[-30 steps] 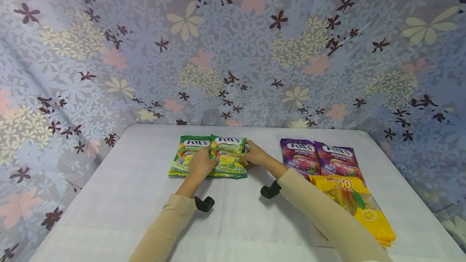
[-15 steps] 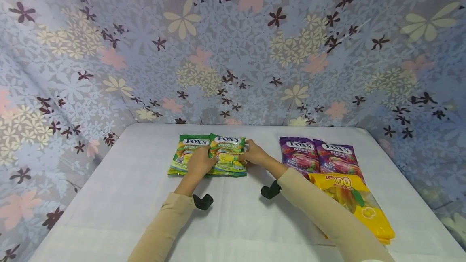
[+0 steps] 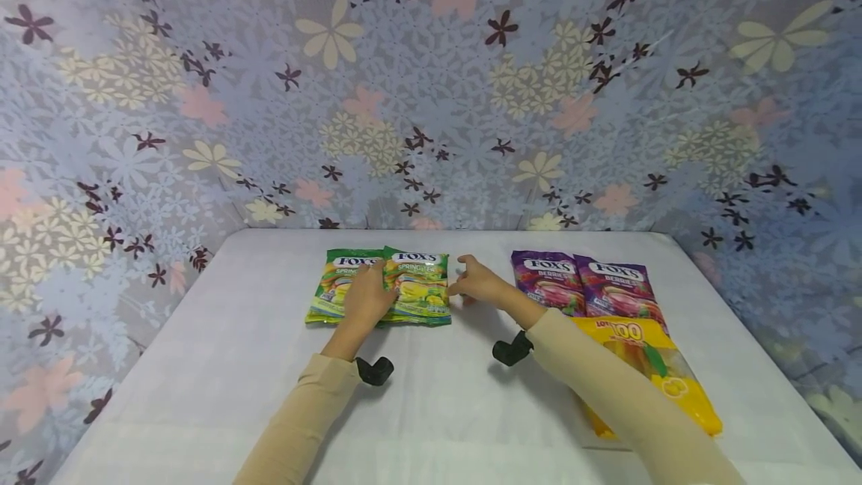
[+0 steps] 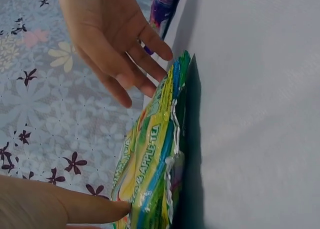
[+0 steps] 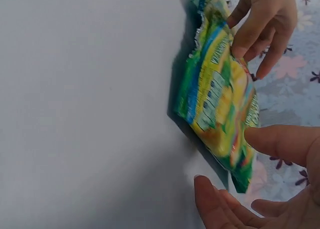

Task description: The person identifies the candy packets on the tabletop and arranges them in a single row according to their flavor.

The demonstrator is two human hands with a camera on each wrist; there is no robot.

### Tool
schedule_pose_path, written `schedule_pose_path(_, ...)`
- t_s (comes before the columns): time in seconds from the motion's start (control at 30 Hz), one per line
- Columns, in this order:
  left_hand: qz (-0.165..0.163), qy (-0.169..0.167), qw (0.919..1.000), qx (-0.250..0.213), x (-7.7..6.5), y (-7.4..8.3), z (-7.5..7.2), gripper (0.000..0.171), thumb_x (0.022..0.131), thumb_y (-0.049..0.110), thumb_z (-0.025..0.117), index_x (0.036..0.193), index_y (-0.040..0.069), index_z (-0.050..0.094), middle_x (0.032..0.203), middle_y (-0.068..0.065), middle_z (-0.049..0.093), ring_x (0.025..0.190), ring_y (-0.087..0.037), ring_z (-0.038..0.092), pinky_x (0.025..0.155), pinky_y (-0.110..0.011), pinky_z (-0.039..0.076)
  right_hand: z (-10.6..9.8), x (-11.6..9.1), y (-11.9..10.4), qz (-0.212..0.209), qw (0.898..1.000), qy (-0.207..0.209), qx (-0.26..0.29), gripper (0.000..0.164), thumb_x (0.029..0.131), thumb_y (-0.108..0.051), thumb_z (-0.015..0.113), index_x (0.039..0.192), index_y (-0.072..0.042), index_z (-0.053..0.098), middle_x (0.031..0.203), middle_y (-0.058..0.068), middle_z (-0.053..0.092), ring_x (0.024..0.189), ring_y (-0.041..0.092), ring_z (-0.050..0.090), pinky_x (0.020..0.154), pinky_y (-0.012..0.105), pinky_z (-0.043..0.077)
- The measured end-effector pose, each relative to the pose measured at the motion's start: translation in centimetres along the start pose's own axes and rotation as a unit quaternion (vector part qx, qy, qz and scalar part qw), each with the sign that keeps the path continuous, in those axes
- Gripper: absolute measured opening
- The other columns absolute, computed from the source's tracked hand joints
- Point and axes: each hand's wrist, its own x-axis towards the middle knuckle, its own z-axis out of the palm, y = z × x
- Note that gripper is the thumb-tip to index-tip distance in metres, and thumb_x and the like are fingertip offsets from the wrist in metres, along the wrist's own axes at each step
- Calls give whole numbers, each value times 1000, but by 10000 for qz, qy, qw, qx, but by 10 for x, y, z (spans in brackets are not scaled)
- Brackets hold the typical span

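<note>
Two green candy bags are lying together on the tabletop; the left grip is touching them, fingers loosely spread, while the right grip is hovering spread just beside. Seeming light, soft and slippery, they are probably favouring side-edge holds.
</note>
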Motion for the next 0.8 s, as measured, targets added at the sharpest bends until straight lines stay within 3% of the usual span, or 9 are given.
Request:
schedule_pose_path(0.2,536,256,9970,-487,0,11,2,55,85,13,73,135,1,53,127,-26,52,111,-42,53,73,-50,52,-18,-11,-1,-32,10000,19,-69,82,90,-11,66,151,2,13,125,27,45,104,37,56,79,42,55)
schedule_pose_path(0.33,896,-38,9933,-725,2,32,10,57,86,14,73,136,0,51,128,-26,51,111,-39,54,82,-50,50,-33,-16,3,-20,9999,95,-96,83,91,-13,66,151,1,11,127,28,43,108,39,54,80,43,54)
schedule_pose_path(0.6,925,-800,9843,-1276,10,71,27,57,88,16,72,138,1,50,116,-21,60,96,-32,61,77,-45,52,-64,-30,12,50,9984,207,-517,84,93,-23,64,151,3,9,135,34,37,108,45,55,82,47,53)
schedule_pose_path(0.8,699,-1194,9756,-1707,15,85,42,53,90,18,69,137,3,51,122,-19,61,105,-34,60,84,-46,50,-85,-44,25,199,9991,256,-273,84,95,-20,62,150,7,5,139,39,31,120,48,46,86,47,52)
